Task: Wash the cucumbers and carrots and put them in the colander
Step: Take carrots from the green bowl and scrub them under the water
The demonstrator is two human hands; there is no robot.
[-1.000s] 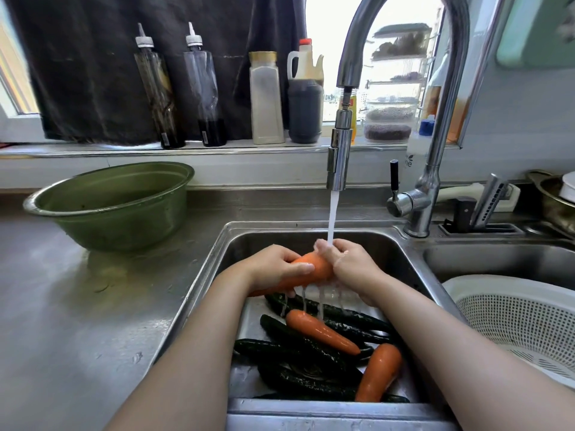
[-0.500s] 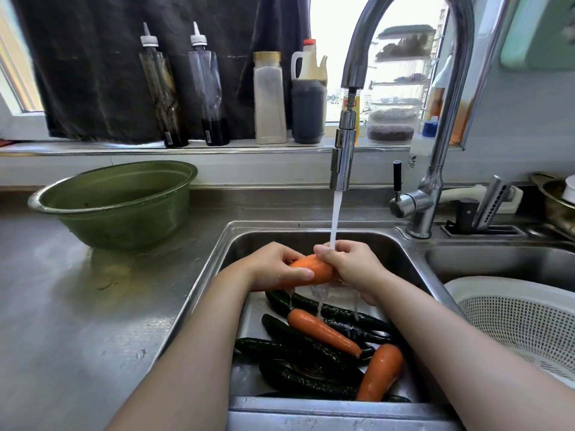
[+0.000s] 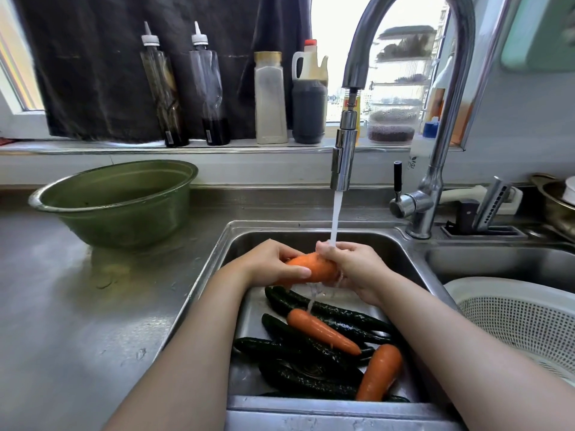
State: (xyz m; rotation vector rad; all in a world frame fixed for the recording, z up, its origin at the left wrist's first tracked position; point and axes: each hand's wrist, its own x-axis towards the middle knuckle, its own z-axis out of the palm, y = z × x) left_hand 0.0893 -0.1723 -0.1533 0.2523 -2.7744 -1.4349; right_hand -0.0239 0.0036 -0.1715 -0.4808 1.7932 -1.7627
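Two hands hold one carrot (image 3: 314, 269) under the faucet (image 3: 343, 160) stream, over the back of the left sink basin (image 3: 214, 259); the left hand (image 3: 273, 262) wraps the carrot's left end, thumb laid along the near side, and the right hand (image 3: 354, 265) curls round the other end, fingertips up in the water; against the last second almost nothing has shifted, only the right fingers working a little along the carrot, so I judge this is rubbing in progress, not a finished rinse; two more carrots (image 3: 323, 331) and several cucumbers (image 3: 311, 346) lie on the basin floor, still to be washed; the white colander (image 3: 513, 321) sits in the right basin, no vegetable showing in its visible part.
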